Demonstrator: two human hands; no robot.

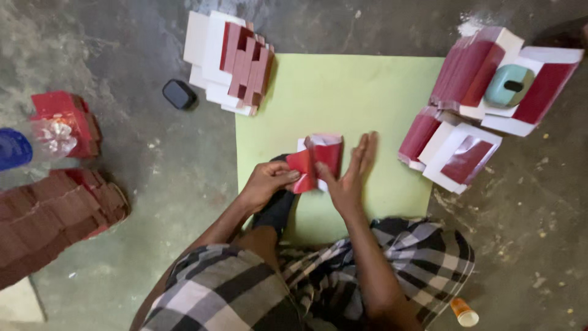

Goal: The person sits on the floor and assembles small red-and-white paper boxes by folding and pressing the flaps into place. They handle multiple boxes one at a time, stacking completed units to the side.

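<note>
Folding a red card on the green sheet

My left hand (264,184) pinches the glossy red-and-white card (318,160); my right hand (350,178) presses it flat, fingers straight, on the matte sheet (343,98).

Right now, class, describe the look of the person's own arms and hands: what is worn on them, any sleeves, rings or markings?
Both forearms are bare, with no sleeves in view. The left hand and right hand wear no gloves; no ring, watch or bracelet shows. A black, white and grey checked cloth covers the lap below the arms.

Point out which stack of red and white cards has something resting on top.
The stack at the far right: a teal tape dispenser sits on it. The stack at top centre carries nothing.
</note>
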